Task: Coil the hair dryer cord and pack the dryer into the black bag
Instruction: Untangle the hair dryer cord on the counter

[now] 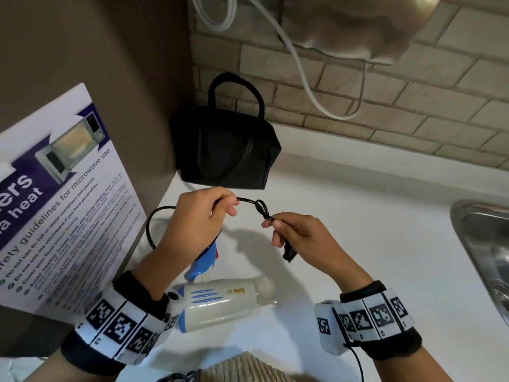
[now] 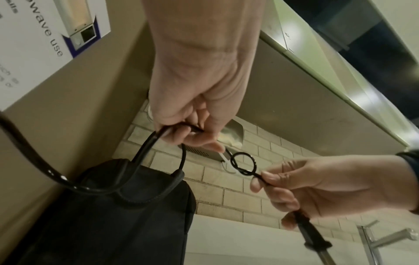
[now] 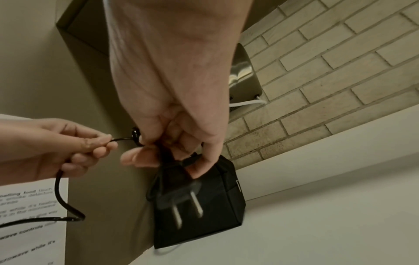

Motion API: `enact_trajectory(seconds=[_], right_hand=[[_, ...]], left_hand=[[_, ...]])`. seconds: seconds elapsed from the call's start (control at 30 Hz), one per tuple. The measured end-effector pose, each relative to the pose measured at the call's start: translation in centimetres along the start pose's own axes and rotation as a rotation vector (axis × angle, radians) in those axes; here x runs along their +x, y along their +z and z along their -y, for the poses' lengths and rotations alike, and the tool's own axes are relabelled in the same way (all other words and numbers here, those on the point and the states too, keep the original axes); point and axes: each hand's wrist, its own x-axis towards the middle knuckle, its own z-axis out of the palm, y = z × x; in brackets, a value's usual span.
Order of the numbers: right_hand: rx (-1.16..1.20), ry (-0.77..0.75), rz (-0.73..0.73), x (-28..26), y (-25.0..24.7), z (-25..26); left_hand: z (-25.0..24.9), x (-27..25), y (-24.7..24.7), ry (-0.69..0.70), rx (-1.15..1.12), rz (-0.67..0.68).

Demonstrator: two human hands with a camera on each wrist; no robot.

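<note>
A white and blue hair dryer (image 1: 220, 304) lies on the white counter (image 1: 358, 230) below my hands. Its black cord (image 1: 248, 201) is stretched between both hands, with a small twisted loop (image 1: 261, 208) (image 2: 243, 164) in the middle. My left hand (image 1: 203, 216) (image 2: 195, 125) pinches the cord on the left, and more cord arcs down behind that wrist. My right hand (image 1: 292, 232) (image 3: 172, 143) pinches the cord just right of the loop. The two-pin plug (image 3: 179, 199) (image 1: 289, 253) hangs under its palm. The black bag (image 1: 225, 150) (image 3: 217, 197) stands upright in the back corner.
A microwave safety poster (image 1: 60, 205) leans on the left wall. A steel sink (image 1: 487, 249) is at the right edge. A white cable (image 1: 300, 75) hangs from a wall unit above the bag. Brick tiles (image 1: 385, 92) back the counter.
</note>
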Motion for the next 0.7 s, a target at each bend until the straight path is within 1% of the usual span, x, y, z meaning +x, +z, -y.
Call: enact_trajectory(seconds=[0.07, 0.13, 0.2, 0.27, 0.33, 0.43, 0.57, 0.63, 0.7], right_hand=[[-0.014, 0.005, -0.04, 0.0, 0.0, 0.0], [-0.05, 0.003, -0.063, -0.1, 0.0, 0.1], [-0.074, -0.011, -0.049, -0.2, 0.1, 0.2], [-0.072, -0.03, -0.009, -0.3, 0.4, 0.5], [-0.046, -0.029, 0.01, -0.4, 0.6, 0.7], [-0.018, 0.015, -0.015, -0.5, 0.3, 0.7], [-0.035, 0.088, -0.079, -0.3, -0.3, -0.5], [-0.028, 0.124, -0.151, -0.1, -0.3, -0.9], [0.017, 0.149, -0.27, 0.2, 0.0, -1.1]], left_hand=[[0.2, 0.0, 0.2, -0.008, -0.008, 0.039], [0.5, 0.0, 0.5, -0.048, -0.051, 0.121], [0.5, 0.0, 1.0, -0.06, -0.041, 0.202], [0.0, 0.0, 1.6, -0.017, -0.008, 0.247], [-0.4, 0.0, 2.1, 0.015, 0.002, 0.247], [-0.4, 0.1, 1.5, 0.014, 0.009, 0.218], [0.1, 0.4, 0.4, -0.048, -0.007, 0.191], [0.3, 0.3, 0.5, -0.065, 0.003, 0.212], [0.5, 0.2, 0.9, -0.078, 0.027, 0.242]])
